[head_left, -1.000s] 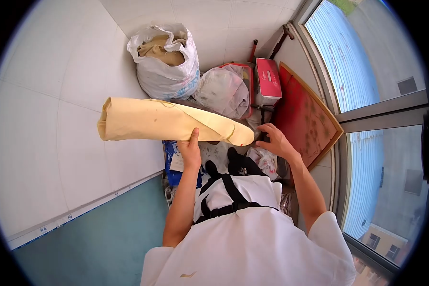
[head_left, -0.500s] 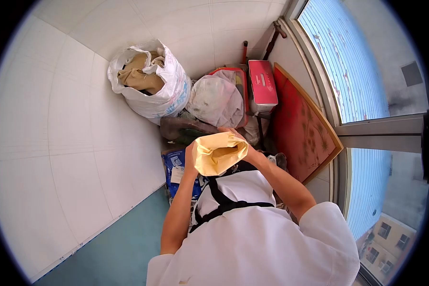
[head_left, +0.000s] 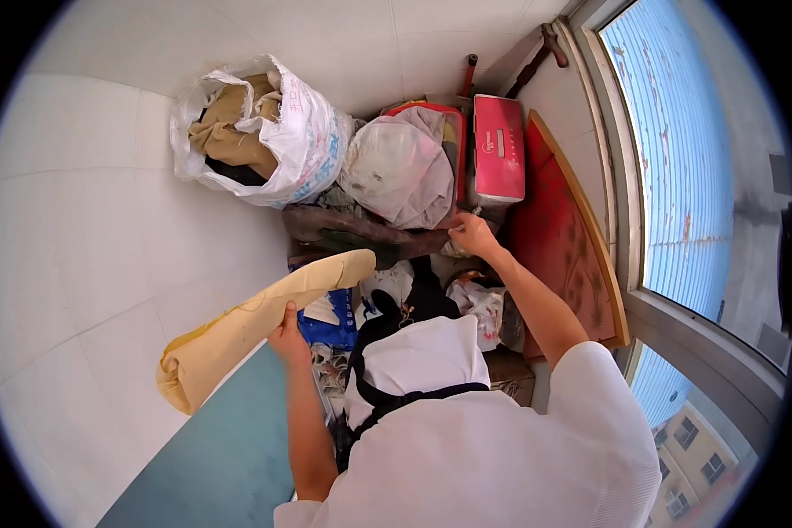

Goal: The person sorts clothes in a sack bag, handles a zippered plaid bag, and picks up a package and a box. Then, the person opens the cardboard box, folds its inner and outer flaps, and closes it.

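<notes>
My left hand [head_left: 289,339] is closed on a long rolled-up cream-yellow sheet [head_left: 238,339]. The roll slants from lower left to upper right, its wider end against the white wall side. Whether it is paper or cloth I cannot tell. Farther right, my right hand [head_left: 473,236] is stretched forward with its fingers pinched together. Its fingertips meet the right end of a dark brown, limp bundle [head_left: 352,231], beside a pale crumpled plastic bit. What exactly they grip is too small to make out.
A white woven sack [head_left: 304,150] full of tan cloth stands at the back left. Beside it are a plastic-wrapped bundle [head_left: 396,167], a pink-red box [head_left: 499,145] and a wood-framed red board [head_left: 559,255] under the window. A blue packet [head_left: 330,327] and plastic bags [head_left: 480,304] lie nearer.
Both hands held the roll in front of my chest; now my left hand has swung it left and tilted it lengthwise. My right hand has let go and reached forward right.
</notes>
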Motion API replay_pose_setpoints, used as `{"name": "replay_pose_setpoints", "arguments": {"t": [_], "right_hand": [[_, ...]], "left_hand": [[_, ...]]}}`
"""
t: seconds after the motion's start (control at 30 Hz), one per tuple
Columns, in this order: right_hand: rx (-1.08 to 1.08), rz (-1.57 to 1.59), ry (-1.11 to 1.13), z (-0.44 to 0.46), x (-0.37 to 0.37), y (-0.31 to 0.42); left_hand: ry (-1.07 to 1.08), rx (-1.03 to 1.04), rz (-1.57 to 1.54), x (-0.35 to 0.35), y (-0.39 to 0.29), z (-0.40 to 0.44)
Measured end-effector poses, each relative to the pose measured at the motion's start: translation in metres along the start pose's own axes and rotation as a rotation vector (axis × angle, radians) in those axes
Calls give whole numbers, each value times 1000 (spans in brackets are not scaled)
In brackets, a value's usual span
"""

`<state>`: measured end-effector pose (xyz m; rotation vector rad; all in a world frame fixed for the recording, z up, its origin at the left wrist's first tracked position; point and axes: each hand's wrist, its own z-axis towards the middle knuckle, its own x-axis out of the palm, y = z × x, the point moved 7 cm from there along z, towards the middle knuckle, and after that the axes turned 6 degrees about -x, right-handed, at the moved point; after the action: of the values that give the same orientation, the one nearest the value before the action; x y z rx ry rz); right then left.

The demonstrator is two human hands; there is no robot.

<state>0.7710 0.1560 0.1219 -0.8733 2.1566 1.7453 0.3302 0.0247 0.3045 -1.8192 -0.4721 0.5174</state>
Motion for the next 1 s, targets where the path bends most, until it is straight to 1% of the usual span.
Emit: {"name": "replay_pose_setpoints", "arguments": {"t": [0.03, 0.07, 0.13, 0.2, 0.23, 0.27, 0.33, 0.4, 0.5, 0.63, 0.7, 0.8, 0.9, 1.0], "right_hand": [[37, 18, -7, 13, -4, -21], [82, -17, -35, 26, -7, -44], [87, -158, -24, 52, -16, -77], [28, -381, -36, 82, -21, -114], [169, -512, 82, 94, -28, -117], [186, -591, 106, 116, -34, -121], [237, -751, 189, 142, -39, -152], [181, -969, 258, 172, -39, -185], [138, -1149, 400, 198, -48, -176], [-95, -1280, 507, 211, -45, -170], [-224, -1329, 567, 209, -40, -171], [-180, -1302, 557, 211, -41, -173], [42, -936, 149, 218, -66, -176], [518, -849, -42, 220, -97, -227]], "left_hand": [[-35, 7, -29, -10, -1, -1], [-69, -32, -56, -22, -1, -5], [-139, -109, -112, -39, -2, -11], [-209, -156, -124, -57, -1, -20], [-244, -170, -138, -63, 2, -20], [-277, -180, -125, -68, 7, -17], [-351, -233, -78, -85, 17, -25], [-403, -267, -51, -95, 25, -32], [-463, -296, -16, -105, 39, -36], [-512, -376, 13, -98, 53, -40], [-501, -389, 30, -92, 57, -37], [-488, -391, 52, -85, 56, -32], [-469, -372, 67, -79, 50, -25], [-447, -362, 35, -67, 43, -18]]}}
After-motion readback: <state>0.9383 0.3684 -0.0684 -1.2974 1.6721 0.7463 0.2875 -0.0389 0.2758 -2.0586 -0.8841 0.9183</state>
